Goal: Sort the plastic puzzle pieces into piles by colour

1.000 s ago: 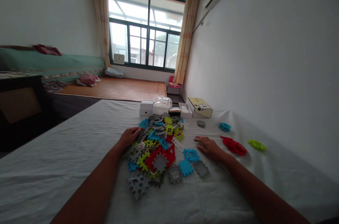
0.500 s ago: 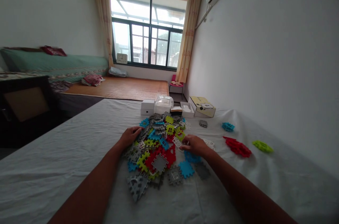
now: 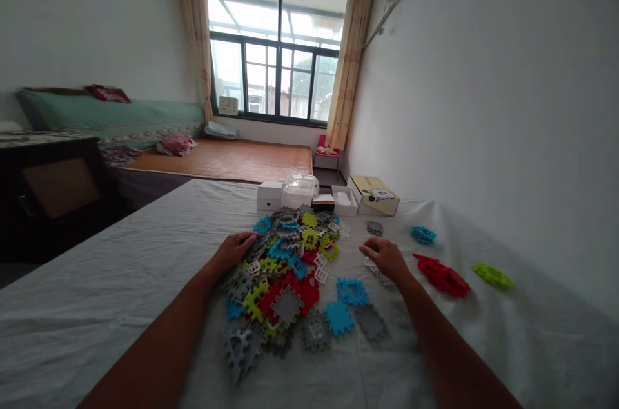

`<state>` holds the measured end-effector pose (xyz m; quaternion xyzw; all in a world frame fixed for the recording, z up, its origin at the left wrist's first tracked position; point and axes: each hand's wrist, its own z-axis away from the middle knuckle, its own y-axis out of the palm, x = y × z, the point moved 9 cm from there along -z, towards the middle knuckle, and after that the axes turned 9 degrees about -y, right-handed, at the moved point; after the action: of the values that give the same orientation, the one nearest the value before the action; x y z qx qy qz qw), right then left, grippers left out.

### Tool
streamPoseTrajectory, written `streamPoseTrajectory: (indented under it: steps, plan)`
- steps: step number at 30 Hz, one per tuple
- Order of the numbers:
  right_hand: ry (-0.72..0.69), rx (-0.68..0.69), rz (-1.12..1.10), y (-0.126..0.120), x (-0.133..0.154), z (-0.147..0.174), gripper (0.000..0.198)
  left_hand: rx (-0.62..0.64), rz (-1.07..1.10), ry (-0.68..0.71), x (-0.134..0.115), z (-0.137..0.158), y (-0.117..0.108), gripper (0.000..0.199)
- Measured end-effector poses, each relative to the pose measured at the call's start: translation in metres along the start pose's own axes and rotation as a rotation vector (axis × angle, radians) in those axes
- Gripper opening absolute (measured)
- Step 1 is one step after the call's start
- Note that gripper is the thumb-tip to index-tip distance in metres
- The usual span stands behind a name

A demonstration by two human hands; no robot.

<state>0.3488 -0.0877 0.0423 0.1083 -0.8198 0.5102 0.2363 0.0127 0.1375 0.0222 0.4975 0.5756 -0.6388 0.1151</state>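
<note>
A heap of toothed plastic building tiles in grey, red, blue, lime and white lies on the cloth, with a red tile (image 3: 305, 288) near its front. My left hand (image 3: 235, 249) rests at the heap's left side, fingers curled together against grey tiles (image 3: 264, 246); whether it grips one is hidden. Right of the heap, my right hand (image 3: 384, 257) is above a few white window-frame pieces (image 3: 371, 266). Its fingertips are pinched, and I cannot make out what is between them. Two more white window pieces (image 3: 320, 275) lie on the heap's right edge.
A blue tile (image 3: 339, 319) and a dark grey tile (image 3: 371, 322) lie in front. Blue (image 3: 423, 235), red (image 3: 442, 277) and lime (image 3: 493, 275) groups sit at right. Behind the heap stand a clear plastic container (image 3: 300, 189), white boxes (image 3: 269, 195) and a yellow box (image 3: 374, 195).
My right hand has moved right, from the white window pieces at the heap's edge to the white pieces beside it. My left hand stays by the heap. The view has shifted slightly.
</note>
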Motion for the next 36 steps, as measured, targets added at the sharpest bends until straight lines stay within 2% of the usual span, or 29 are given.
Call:
streamPoseTrajectory:
  steps: [2, 5, 10, 14, 18, 23, 26, 29, 32, 34, 36]
  plan:
    - [-0.013, -0.041, 0.124, -0.011, -0.009, 0.002, 0.024, -0.003, -0.001, -0.008, 0.001, 0.0, 0.0, 0.057]
    - [-0.182, -0.095, 0.188, -0.006, 0.019, 0.006, 0.025, -0.005, -0.004, -0.02, 0.002, 0.0, 0.0, 0.057]
    - [-0.482, 0.174, 0.104, 0.051, 0.102, 0.019, 0.029, -0.001, 0.0, -0.036, 0.003, 0.001, 0.001, 0.057]
    - [-0.54, 0.275, 0.198, 0.07, 0.128, 0.027, 0.029, 0.006, -0.002, -0.032, 0.006, -0.001, 0.003, 0.055]
    - [-0.49, 0.196, 0.27, 0.057, 0.119, 0.021, 0.022, 0.006, 0.004, -0.019, 0.009, -0.003, 0.004, 0.054]
    - [-0.202, -0.04, 0.328, 0.004, 0.053, 0.007, 0.026, 0.011, 0.009, -0.03, 0.007, -0.002, 0.004, 0.056]
    - [-0.142, -0.091, 0.387, -0.009, 0.025, 0.007, 0.023, 0.005, -0.004, -0.03, 0.003, 0.0, 0.003, 0.057]
    - [-0.245, -0.081, 0.377, 0.005, 0.04, 0.007, 0.028, 0.0, -0.02, -0.017, -0.001, 0.001, 0.002, 0.058]
    - [-0.403, 0.066, 0.306, 0.042, 0.08, 0.01, 0.032, 0.001, -0.024, -0.016, -0.002, 0.002, 0.002, 0.057]
    - [-0.436, 0.149, 0.298, 0.059, 0.1, 0.013, 0.036, 0.005, -0.017, -0.02, -0.003, 0.003, 0.002, 0.057]
    - [-0.438, 0.188, 0.291, 0.065, 0.109, 0.016, 0.039, 0.009, 0.003, -0.035, -0.003, 0.004, 0.002, 0.058]
